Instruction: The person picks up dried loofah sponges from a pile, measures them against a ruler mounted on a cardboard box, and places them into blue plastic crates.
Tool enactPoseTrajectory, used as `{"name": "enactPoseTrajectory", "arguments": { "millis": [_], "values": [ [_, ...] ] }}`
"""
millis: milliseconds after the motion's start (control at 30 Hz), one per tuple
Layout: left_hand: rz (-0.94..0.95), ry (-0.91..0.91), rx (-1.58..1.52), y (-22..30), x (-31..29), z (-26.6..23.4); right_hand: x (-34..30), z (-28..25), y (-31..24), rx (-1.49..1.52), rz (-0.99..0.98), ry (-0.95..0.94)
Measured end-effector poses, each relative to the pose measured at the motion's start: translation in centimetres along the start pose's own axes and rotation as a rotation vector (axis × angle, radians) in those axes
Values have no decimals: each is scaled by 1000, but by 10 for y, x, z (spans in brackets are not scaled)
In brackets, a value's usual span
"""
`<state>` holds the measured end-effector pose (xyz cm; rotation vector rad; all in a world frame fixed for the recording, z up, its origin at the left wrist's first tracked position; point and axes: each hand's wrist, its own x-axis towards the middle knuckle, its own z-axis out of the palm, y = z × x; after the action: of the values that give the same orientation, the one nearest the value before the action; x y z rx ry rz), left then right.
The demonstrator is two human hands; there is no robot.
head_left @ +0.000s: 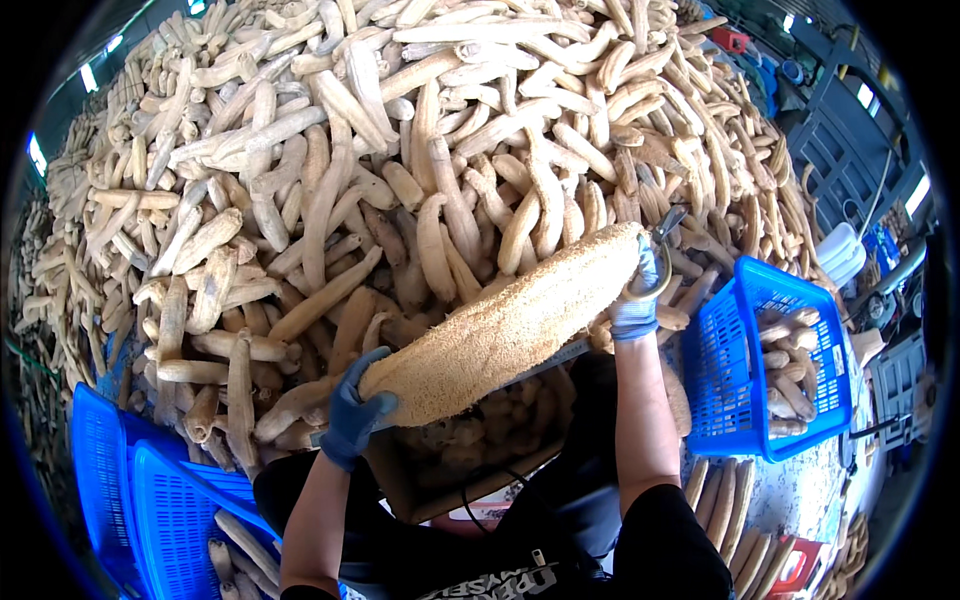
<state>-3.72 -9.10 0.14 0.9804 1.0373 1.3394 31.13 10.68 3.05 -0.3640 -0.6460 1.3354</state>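
A large, thick dried loofah (510,325) lies slantwise across both hands, its fibrous tan surface turned up. My left hand (355,410), in a blue glove, grips its lower left end. At the upper right end my right hand (640,290), also gloved, holds the loofah along with a pair of scissors (668,224). The scissors' blades point up and away, and one looped handle shows beside the fingers. Beneath the loofah, between my legs, stands a brown box (402,490) with loofah pieces in it. A straight greyish bar (550,362) spans its top, partly hidden by the loofah.
A huge heap of dried loofahs (400,140) rises in front. At right stands a blue basket (715,400) with several loofahs inside. More blue baskets (160,500) are at lower left. Long loofahs (725,510) lie side by side at lower right, near a red object (800,565).
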Motion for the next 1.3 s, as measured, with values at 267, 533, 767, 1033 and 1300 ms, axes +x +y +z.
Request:
{"name": "enactPoseTrajectory", "arguments": {
  "millis": [267,533,767,1033,1300],
  "values": [
    [-194,-74,196,13,1,-19,10,-4,26,-108,104,140],
    [254,501,62,33,-35,-88,21,-73,72,-783,-171,-260],
    [575,737,-110,43,-116,-148,17,-86,76,-222,487,-220],
    [641,820,-201,25,-186,-149,-37,30,89,-276,661,-113],
    [597,642,-652,18,-220,-165,-45,40,112,-265,741,-106]
  ]
}}
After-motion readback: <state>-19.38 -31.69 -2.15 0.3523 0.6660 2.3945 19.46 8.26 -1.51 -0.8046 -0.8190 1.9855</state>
